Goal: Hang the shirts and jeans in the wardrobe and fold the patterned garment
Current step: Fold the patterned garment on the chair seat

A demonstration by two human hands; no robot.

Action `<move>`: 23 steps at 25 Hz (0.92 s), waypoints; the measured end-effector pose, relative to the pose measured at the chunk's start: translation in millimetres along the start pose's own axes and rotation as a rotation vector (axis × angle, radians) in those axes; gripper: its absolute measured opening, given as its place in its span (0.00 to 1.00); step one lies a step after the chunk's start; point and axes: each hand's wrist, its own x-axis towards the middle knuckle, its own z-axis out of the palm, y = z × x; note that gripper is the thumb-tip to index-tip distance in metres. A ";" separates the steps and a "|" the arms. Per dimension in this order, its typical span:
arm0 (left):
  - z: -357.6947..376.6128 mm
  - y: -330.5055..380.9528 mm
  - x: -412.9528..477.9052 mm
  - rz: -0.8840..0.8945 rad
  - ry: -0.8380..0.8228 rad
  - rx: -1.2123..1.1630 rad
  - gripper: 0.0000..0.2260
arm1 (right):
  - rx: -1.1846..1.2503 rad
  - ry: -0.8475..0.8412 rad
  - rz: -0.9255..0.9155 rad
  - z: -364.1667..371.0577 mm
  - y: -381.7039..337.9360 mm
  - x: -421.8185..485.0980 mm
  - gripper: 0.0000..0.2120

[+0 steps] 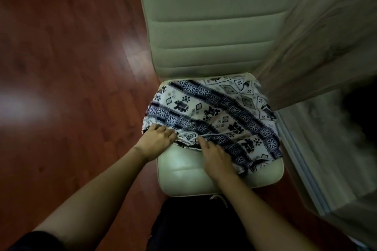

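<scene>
Folding of the garment [214, 108] is the step in hand, judging from the head view, and it looks only begun. The garment is lying spread over the rear and right part of the chair [183, 171] seat, its blue and white bands running aslant, its right edge drooping over the seat's side, with the front of the seat showing bare. No shirts, jeans or wardrobe are showing.

Both hands are working at the bunched near edge, where a white cord [216, 134] is trailing. The left hand [157, 140] is resting on the near left corner, its fingers lying straight and close together on the cloth, the thumb hidden. The right hand [216, 157] is reaching to the gathered band just beside the cord; it is blurred, and whether its fingers are pinching cloth I cannot tell.

Next, I judge, each hand is needing a firm hold on that near edge, so as to carry it over the far part evenly, keeping the cord tucked in and the drooping side gathered onto the seat.
</scene>
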 end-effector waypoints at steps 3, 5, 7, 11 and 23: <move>-65.5 -1.3 0.2 0.000 0.093 -0.041 0.14 | 0.111 0.017 -0.083 -66.8 23.6 -26.4 0.27; -124.8 -6.9 0.7 0.003 0.175 0.010 0.12 | 0.118 0.045 -0.236 -120.2 35.0 -51.1 0.25; -189.3 -10.4 -0.3 -0.004 0.240 0.068 0.09 | -0.011 0.111 -0.338 -177.6 40.5 -71.8 0.22; -322.9 -15.0 -8.1 0.006 0.362 0.169 0.08 | -0.194 0.383 -0.255 -309.4 28.3 -125.0 0.21; -627.5 -15.5 -81.4 0.063 0.661 -0.184 0.21 | -0.176 0.503 -0.344 -561.5 -4.0 -283.3 0.21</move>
